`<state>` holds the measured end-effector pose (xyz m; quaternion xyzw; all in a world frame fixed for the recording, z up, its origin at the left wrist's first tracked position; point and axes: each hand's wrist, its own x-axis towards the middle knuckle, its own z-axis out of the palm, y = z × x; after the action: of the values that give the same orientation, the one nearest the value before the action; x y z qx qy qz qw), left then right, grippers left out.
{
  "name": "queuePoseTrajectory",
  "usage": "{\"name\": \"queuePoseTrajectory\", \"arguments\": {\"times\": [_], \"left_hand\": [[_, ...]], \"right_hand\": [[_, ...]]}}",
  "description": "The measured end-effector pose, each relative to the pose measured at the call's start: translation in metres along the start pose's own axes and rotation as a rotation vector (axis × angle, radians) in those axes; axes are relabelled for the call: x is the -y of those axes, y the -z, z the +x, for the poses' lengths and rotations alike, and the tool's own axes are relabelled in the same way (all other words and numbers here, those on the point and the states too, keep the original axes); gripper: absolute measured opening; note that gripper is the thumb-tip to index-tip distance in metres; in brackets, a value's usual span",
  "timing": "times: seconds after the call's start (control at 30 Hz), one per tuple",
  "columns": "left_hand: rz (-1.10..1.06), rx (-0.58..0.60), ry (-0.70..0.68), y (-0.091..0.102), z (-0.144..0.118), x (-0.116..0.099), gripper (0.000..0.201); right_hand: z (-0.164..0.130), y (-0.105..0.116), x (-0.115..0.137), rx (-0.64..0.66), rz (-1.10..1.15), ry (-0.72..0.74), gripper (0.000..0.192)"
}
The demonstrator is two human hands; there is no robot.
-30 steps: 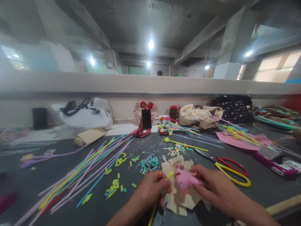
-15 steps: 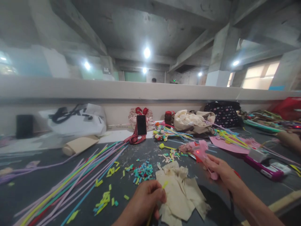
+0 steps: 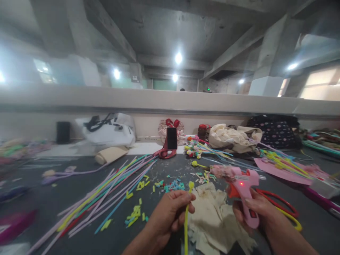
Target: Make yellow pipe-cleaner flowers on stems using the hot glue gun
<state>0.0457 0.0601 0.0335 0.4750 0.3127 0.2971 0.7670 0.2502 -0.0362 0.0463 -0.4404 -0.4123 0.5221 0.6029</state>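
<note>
My left hand (image 3: 170, 216) pinches a thin yellow stick (image 3: 187, 216) upright, its rounded tip at about finger height. My right hand (image 3: 259, 214) grips a pink hot glue gun (image 3: 243, 189) with a small red light lit, its nozzle pointing left, apart from the stick's tip. Crumpled beige paper (image 3: 212, 219) lies on the dark table between and below both hands. Red and yellow handled scissors (image 3: 281, 209) lie just right of my right hand.
Long coloured sticks (image 3: 111, 194) fan out at left, with cut yellow and blue bits (image 3: 138, 210) nearby. A phone (image 3: 171, 139) stands on a red holder at the back. Bags (image 3: 233, 136), a white bag (image 3: 107, 132) and pink sheets (image 3: 278, 166) line the far wall.
My right hand lifted the pink glue gun off the paper, swung it out right, and now holds it near the stick. My left hand raised the yellow stick upright.
</note>
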Motion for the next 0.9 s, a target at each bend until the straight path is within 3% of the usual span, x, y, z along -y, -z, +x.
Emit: {"name": "queuePoseTrajectory", "arguments": {"times": [0.13,0.43,0.67,0.9], "left_hand": [[-0.045,0.019,0.025,0.002,0.001,0.000,0.025],[-0.086,0.022,0.023,0.003,0.000,-0.004,0.024],[-0.105,0.039,-0.003,0.004,0.002,-0.004,0.023],[-0.109,0.022,0.014,0.005,0.002,-0.005,0.020]], "right_hand": [[-0.004,-0.007,0.005,-0.003,-0.044,-0.009,0.029],[-0.008,-0.003,0.002,0.030,-0.201,-0.015,0.028],[-0.017,-0.010,0.005,0.114,-0.377,-0.021,0.034],[-0.020,-0.016,-0.002,0.030,-0.495,0.030,0.034]]}}
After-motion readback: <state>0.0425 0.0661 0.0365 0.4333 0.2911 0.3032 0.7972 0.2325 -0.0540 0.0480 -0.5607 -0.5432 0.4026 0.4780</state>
